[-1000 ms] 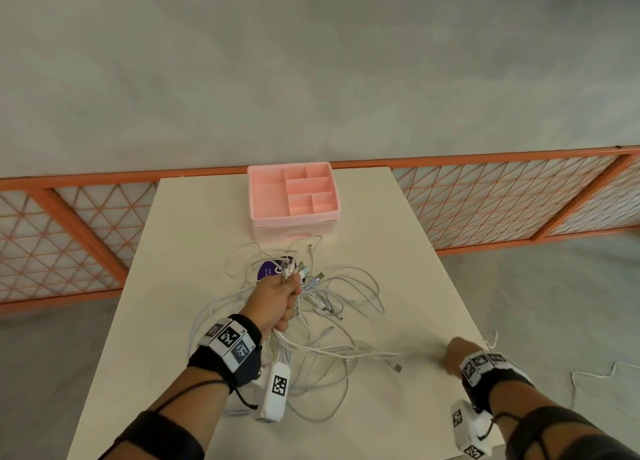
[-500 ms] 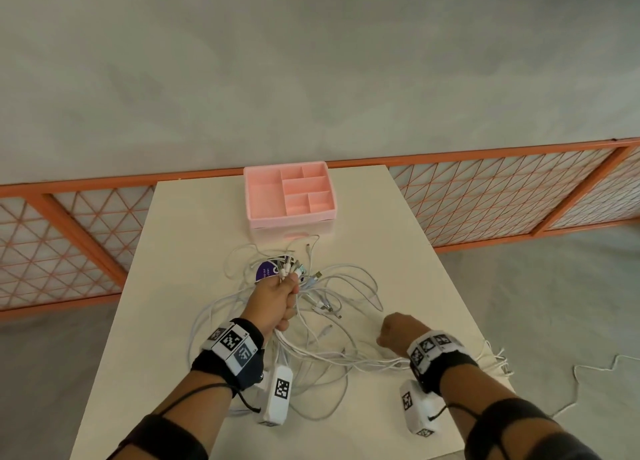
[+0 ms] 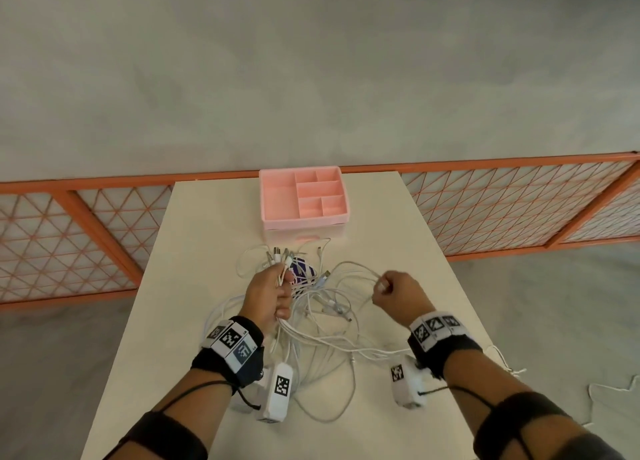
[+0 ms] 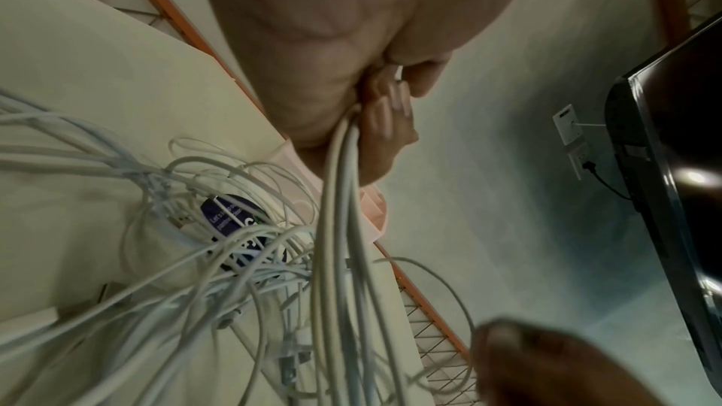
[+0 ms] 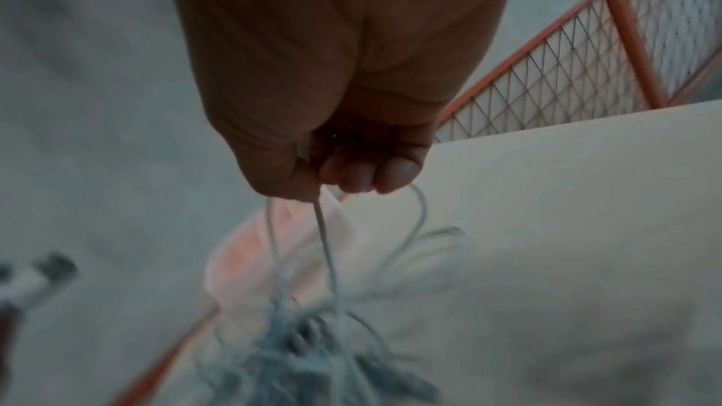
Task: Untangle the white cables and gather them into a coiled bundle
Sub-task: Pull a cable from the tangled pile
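Observation:
A tangle of white cables [image 3: 325, 317] lies on the cream table [image 3: 194, 286], with loops spreading toward the near edge. My left hand [image 3: 268, 295] grips a bunch of the cables [image 4: 340, 196] in a fist, and their plug ends [image 3: 278, 253] stick up past the knuckles. My right hand [image 3: 394, 295] is raised to the right of the tangle and pinches thin cable loops [image 5: 324, 236] in its curled fingers [image 5: 371, 175]. A round purple label [image 3: 303, 271] lies under the cables beside the left hand.
A pink divided organiser tray [image 3: 303, 196] sits at the far end of the table. An orange mesh fence [image 3: 519, 203] runs behind and to both sides. One cable trails off the table's right edge [image 3: 505, 362] onto the grey floor. A dark screen [image 4: 672, 165] stands at the side.
My right hand has come from the table's near right edge up and inward to the tangle, drawing cable loops with it. The left hand has kept its grip on the bunch.

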A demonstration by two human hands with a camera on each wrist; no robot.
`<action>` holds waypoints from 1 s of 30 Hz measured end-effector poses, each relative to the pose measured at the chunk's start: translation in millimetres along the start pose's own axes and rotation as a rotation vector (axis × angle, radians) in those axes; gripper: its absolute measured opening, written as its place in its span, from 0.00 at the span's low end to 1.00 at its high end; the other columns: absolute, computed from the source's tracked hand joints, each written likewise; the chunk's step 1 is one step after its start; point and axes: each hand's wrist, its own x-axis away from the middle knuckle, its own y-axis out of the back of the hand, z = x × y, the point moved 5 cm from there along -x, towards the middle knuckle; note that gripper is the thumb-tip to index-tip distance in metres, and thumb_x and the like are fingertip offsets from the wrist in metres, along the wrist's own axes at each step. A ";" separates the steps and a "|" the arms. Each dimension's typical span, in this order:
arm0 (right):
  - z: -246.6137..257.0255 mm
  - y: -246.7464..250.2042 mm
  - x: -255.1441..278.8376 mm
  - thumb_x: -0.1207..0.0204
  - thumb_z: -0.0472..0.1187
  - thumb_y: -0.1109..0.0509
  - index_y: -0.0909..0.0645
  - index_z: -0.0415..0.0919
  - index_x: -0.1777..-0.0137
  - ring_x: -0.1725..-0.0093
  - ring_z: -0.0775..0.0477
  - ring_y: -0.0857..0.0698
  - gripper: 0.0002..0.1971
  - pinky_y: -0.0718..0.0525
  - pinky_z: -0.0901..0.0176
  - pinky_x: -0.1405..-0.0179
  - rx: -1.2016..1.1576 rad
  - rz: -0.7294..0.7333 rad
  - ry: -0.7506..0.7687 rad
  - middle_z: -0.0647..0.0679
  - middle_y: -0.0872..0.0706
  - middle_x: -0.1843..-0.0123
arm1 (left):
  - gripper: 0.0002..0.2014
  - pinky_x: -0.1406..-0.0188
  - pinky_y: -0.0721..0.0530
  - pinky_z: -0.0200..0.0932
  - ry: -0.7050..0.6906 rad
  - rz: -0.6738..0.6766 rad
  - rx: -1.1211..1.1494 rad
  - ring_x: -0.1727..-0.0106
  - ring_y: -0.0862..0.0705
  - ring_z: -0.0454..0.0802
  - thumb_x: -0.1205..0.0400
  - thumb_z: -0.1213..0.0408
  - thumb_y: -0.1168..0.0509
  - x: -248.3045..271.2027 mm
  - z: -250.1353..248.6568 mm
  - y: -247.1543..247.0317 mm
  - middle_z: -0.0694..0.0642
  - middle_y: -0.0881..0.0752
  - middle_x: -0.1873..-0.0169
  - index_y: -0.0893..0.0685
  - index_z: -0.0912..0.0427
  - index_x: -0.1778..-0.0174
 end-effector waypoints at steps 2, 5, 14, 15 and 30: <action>28.0 19.1 -8.0 0.24 0.37 0.29 0.20 0.35 0.64 0.68 0.47 0.20 0.09 0.22 0.57 0.65 -0.161 -0.093 0.082 0.38 0.15 0.68 | 0.16 0.82 0.43 0.33 -0.012 0.021 0.011 0.83 0.41 0.42 0.10 0.56 0.46 0.5 -3.1 -3.7 0.47 0.36 0.81 0.25 0.59 0.61; 69.1 46.4 -14.9 0.21 0.36 0.30 0.16 0.33 0.55 0.61 0.44 0.11 0.05 0.12 0.51 0.61 -0.543 -0.203 0.146 0.40 0.10 0.62 | 0.17 0.83 0.42 0.33 -0.073 0.030 -0.034 0.83 0.39 0.42 0.09 0.55 0.45 1.7 -9.9 -7.0 0.47 0.34 0.81 0.25 0.59 0.61; 145.2 38.9 -2.6 0.17 0.43 0.31 0.16 0.37 0.57 0.80 0.47 0.24 0.10 0.25 0.61 0.80 -0.825 -0.126 0.288 0.44 0.18 0.76 | 0.16 0.82 0.37 0.36 -0.205 0.072 -0.136 0.80 0.38 0.44 0.10 0.53 0.43 6.7 -14.9 -18.1 0.48 0.35 0.78 0.26 0.60 0.60; 143.9 24.1 -3.1 0.17 0.44 0.31 0.15 0.38 0.57 0.81 0.49 0.27 0.11 0.28 0.62 0.80 -0.747 -0.095 0.286 0.48 0.20 0.78 | 0.16 0.81 0.36 0.37 -0.217 0.074 -0.148 0.80 0.37 0.44 0.10 0.53 0.43 6.9 -14.9 -20.3 0.49 0.35 0.77 0.27 0.60 0.60; 135.8 -54.3 12.9 0.20 0.33 0.33 0.15 0.43 0.53 0.69 0.61 0.16 0.06 0.17 0.64 0.67 -0.439 0.001 0.319 0.54 0.13 0.64 | 0.17 0.81 0.29 0.40 -0.287 -0.020 -0.197 0.78 0.29 0.44 0.09 0.56 0.45 -3.2 -16.3 -16.1 0.52 0.30 0.74 0.20 0.65 0.53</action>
